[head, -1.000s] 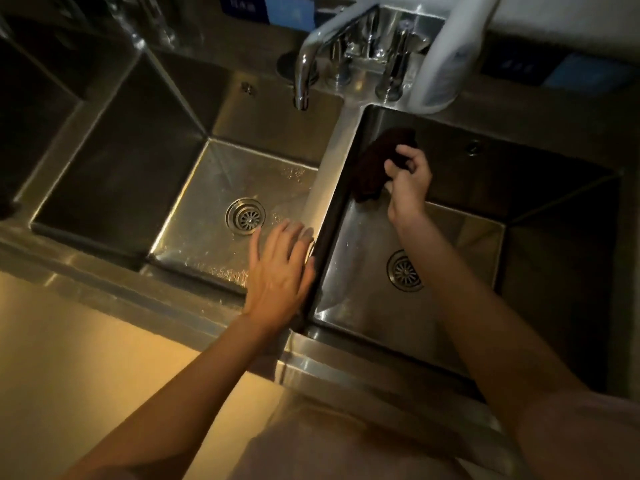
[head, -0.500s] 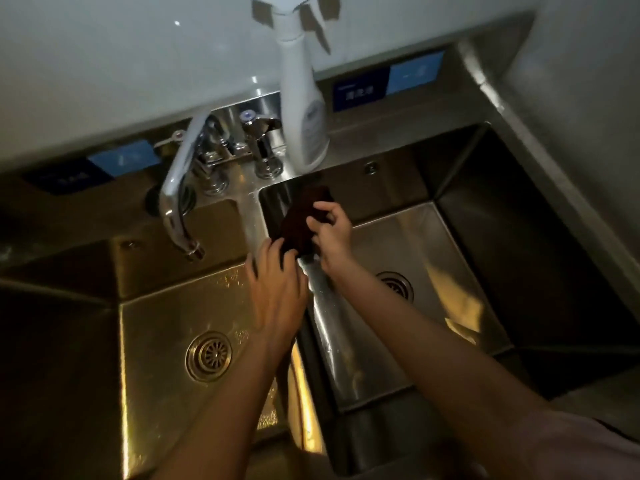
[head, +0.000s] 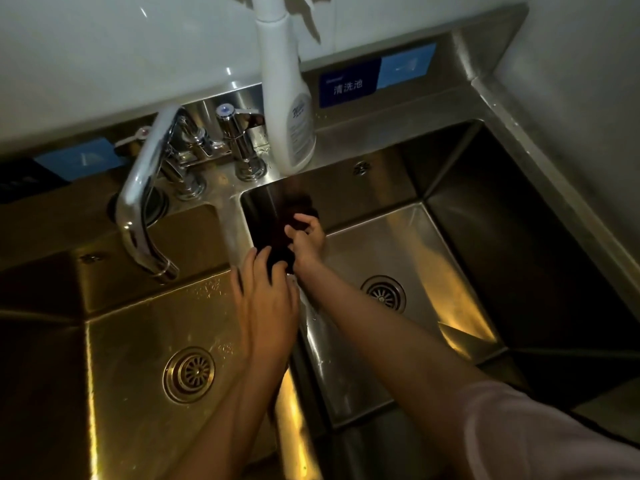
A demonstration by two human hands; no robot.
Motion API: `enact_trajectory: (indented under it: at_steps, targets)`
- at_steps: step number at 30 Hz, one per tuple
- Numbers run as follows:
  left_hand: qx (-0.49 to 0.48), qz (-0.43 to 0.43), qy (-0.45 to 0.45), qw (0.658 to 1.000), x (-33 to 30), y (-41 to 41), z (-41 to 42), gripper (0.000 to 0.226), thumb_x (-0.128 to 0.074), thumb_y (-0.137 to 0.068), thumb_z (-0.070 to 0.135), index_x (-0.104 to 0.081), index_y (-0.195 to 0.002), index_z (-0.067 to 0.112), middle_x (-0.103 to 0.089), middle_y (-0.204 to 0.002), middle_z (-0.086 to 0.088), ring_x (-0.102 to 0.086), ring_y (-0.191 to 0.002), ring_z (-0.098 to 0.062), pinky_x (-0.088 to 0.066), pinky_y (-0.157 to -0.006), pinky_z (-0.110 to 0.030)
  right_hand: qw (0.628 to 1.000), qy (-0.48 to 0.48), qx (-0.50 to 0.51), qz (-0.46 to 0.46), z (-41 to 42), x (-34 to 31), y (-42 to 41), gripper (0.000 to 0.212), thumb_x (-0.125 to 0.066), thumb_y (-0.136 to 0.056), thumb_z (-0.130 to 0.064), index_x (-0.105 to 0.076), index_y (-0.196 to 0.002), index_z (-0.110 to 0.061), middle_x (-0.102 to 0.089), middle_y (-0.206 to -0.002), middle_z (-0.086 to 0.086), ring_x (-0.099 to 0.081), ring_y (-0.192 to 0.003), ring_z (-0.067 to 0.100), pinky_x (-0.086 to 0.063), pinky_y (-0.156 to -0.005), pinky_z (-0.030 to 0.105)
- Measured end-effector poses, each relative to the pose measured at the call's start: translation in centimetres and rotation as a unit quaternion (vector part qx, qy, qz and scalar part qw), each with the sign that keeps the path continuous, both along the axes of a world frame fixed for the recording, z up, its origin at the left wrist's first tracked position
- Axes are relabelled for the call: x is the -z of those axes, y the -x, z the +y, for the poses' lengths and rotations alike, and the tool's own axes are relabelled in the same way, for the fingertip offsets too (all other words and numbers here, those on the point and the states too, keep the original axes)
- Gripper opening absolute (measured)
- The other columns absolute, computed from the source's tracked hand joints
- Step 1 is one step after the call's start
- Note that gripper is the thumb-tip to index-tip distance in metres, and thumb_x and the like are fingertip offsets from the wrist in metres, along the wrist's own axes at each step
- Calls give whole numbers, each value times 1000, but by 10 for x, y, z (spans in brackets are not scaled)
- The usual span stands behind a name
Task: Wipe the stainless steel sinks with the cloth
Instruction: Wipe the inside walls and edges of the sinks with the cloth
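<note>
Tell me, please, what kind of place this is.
Probably a commercial kitchen's washing area: two deep stainless steel sinks side by side, a blue wall sign reading "清洗池", and a white spray bottle beside the faucet.

A commercial kitchen wash area: twin steel sinks [head: 460,188], labelled basin sign [head: 347,87], spray bottle [head: 289,109]

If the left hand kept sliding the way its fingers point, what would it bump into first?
Probably the dark cloth that its fingertips already reach; the left hand points up along the divider. Beyond it stands the spray bottle, though depth is unclear.
</note>
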State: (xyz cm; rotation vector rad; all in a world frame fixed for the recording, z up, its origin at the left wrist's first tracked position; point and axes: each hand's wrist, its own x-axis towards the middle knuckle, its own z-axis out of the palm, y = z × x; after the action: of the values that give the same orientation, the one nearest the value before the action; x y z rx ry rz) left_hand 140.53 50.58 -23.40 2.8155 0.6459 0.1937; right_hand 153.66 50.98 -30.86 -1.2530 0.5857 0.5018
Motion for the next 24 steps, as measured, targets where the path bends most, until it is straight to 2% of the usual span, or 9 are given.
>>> enact_trajectory:
  at_steps: [3,6,11,15,19,24]
  targets:
    - [-6,-6,6,1000,2,0,1,27,-56,-90,15,-62,-115,7,-50,-138,-16,-35,-138,-30,-19,-115,-49,999,30,16,15,1,28,-2,31,-52,-84,14,-61,-102,-8,-58,-116,19,-60,-101,30,-51,-95,44]
    - [-5,-21,2,1000,5,0,2,24,-58,-89,14,-64,-112,8,-52,-136,-15,-38,-137,-30,-19,-115,-49,998,68,17,6,-1,52,-8,30,-53,-81,17,-61,-106,2,-60,-107,21,-59,-96,28,-51,-93,44]
    - [10,-31,-2,999,8,1,2,22,-58,-87,11,-63,-108,9,-53,-134,-15,-39,-135,-31,-24,-114,-53,997,69,20,6,-3,60,-8,29,-57,-80,16,-61,-97,-8,-61,-118,25,-61,-106,35,-52,-95,48]
    - [17,-34,-3,999,7,0,2,21,-62,-82,8,-65,-103,8,-55,-131,-16,-43,-133,-31,-29,-111,-57,998,56,25,-9,-5,38,-3,30,-59,-83,10,-65,-106,-8,-61,-118,16,-61,-110,33,-52,-95,45]
    - [4,-28,9,1000,4,-1,1,22,-66,-81,6,-65,-103,6,-56,-130,-17,-46,-131,-31,-30,-110,-56,996,37,-26,-74,-9,-13,2,26,-64,-85,-3,-64,-99,-25,-55,-122,13,-59,-109,27,-53,-94,46]
    - [8,-42,2,999,4,-1,2,24,-68,-79,6,-65,-102,3,-57,-125,-20,-50,-126,-34,-33,-106,-56,986,-18,-66,-152,-3,-78,2,34,-68,-82,-7,-65,-88,-40,-52,-122,12,-58,-110,25,-55,-93,44]
